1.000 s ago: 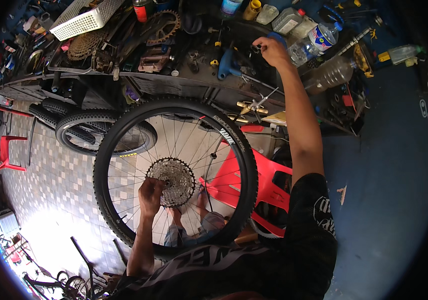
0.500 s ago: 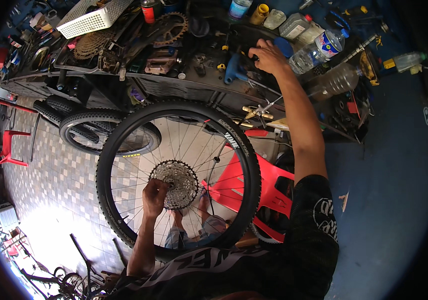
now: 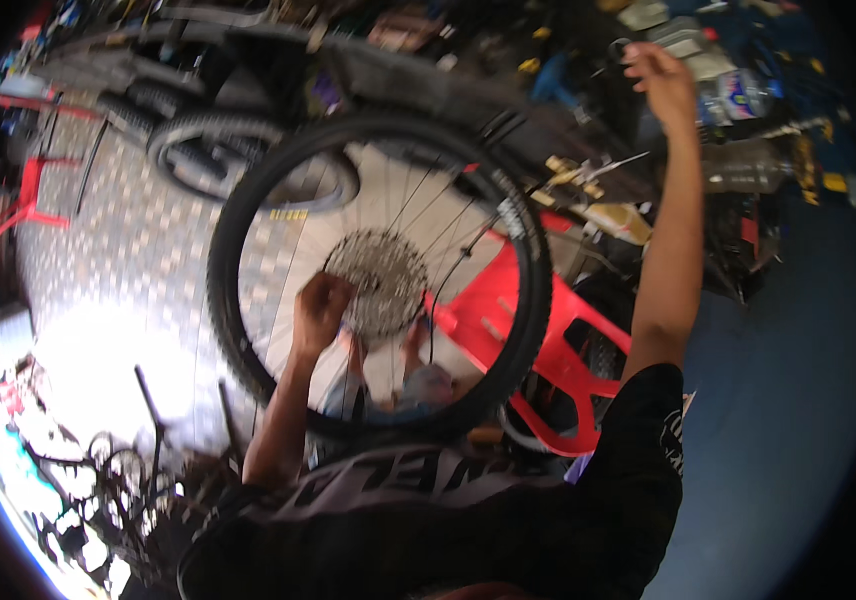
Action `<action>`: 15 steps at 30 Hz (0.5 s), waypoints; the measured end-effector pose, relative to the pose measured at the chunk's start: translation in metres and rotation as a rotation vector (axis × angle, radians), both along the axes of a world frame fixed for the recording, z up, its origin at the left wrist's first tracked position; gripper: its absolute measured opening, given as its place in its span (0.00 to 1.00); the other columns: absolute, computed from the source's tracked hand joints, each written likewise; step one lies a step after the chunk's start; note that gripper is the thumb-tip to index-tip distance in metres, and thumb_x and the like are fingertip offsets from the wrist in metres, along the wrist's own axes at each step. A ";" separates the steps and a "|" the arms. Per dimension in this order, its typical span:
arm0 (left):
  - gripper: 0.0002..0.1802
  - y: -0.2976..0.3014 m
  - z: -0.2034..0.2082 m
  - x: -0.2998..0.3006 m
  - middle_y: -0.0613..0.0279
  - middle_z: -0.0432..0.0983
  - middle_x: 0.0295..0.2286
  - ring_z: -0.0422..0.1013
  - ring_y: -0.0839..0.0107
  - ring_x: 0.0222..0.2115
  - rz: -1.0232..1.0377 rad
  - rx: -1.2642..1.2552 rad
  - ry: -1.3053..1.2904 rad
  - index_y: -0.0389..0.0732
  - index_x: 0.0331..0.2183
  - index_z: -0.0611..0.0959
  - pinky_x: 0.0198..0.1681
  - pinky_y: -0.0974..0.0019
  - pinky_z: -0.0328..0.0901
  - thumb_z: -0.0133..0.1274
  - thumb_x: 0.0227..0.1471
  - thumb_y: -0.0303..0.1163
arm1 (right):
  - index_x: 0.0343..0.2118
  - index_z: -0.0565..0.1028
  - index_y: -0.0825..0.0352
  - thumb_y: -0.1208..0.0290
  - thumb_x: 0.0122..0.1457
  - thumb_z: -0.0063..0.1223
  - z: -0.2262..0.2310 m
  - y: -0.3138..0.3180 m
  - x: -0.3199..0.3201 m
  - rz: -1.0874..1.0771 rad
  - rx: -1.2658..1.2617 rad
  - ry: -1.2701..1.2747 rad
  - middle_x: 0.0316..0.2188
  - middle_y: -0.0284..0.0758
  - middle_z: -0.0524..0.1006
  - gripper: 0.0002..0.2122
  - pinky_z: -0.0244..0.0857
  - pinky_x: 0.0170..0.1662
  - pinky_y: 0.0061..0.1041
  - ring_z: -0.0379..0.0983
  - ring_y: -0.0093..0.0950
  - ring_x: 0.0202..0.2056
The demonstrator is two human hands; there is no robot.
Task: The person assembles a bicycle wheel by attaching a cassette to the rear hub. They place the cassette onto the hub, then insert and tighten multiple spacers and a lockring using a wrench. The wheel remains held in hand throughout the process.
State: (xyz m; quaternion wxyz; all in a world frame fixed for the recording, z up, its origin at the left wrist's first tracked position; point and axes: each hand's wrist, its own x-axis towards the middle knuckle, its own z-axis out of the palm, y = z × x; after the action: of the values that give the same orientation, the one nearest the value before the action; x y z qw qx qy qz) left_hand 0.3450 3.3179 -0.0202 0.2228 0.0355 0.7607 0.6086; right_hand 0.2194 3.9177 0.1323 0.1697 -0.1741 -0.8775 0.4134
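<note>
My left hand is closed beside the middle of the bicycle wheel's silver cassette. What its curled fingers pinch, if anything, is hidden. The wheel has a black knobbly tyre and stands in front of me, its spokes crossing over my legs. My right arm is stretched out to the cluttered workbench. There my right hand is blurred, with its fingers drawn together around a small, dark, ring-like thing that I cannot make out. A blue-handled tool lies left of that hand.
Plastic bottles lie right of my right hand. A red plastic chair stands behind the wheel's right side. More wheels lean under the bench at the left. Another red chair is on the tiled floor at far left.
The whole view has shifted and blurred. My right hand has moved rightward from beside the blue-handled tool, and its fingers have drawn together. My left hand stays by the cassette's middle.
</note>
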 end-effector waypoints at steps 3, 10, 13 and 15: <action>0.09 -0.011 -0.003 0.003 0.60 0.83 0.31 0.75 0.78 0.31 0.060 0.000 -0.011 0.33 0.35 0.83 0.34 0.71 0.69 0.58 0.63 0.30 | 0.48 0.84 0.61 0.64 0.66 0.62 -0.001 -0.116 0.031 0.131 0.002 0.053 0.36 0.29 0.85 0.11 0.73 0.35 0.20 0.79 0.17 0.33; 0.09 -0.028 -0.006 0.004 0.66 0.81 0.27 0.69 0.83 0.25 0.128 -0.001 -0.059 0.34 0.35 0.83 0.30 0.73 0.64 0.57 0.64 0.31 | 0.38 0.79 0.66 0.76 0.61 0.63 -0.117 -0.333 0.129 0.493 -0.187 0.032 0.37 0.39 0.82 0.05 0.75 0.41 0.34 0.81 0.39 0.38; 0.09 -0.034 -0.002 0.007 0.66 0.81 0.28 0.69 0.83 0.25 0.163 0.018 -0.074 0.34 0.35 0.83 0.30 0.73 0.64 0.57 0.64 0.31 | 0.38 0.80 0.67 0.78 0.58 0.66 -0.156 -0.376 0.159 0.538 -0.064 0.000 0.46 0.41 0.81 0.07 0.77 0.49 0.33 0.81 0.40 0.47; 0.09 -0.034 0.003 0.006 0.66 0.81 0.28 0.70 0.83 0.26 0.165 -0.005 -0.096 0.34 0.35 0.82 0.31 0.72 0.65 0.58 0.64 0.31 | 0.37 0.81 0.65 0.78 0.55 0.68 -0.172 -0.386 0.172 0.576 0.035 -0.009 0.48 0.39 0.80 0.08 0.77 0.49 0.35 0.81 0.39 0.48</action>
State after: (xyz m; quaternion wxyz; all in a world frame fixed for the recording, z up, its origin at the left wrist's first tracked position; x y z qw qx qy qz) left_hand 0.3508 3.2841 -0.0175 0.2081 -0.0570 0.7509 0.6241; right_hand 0.3911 3.5319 -0.0399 0.0444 0.0832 -0.8986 0.4285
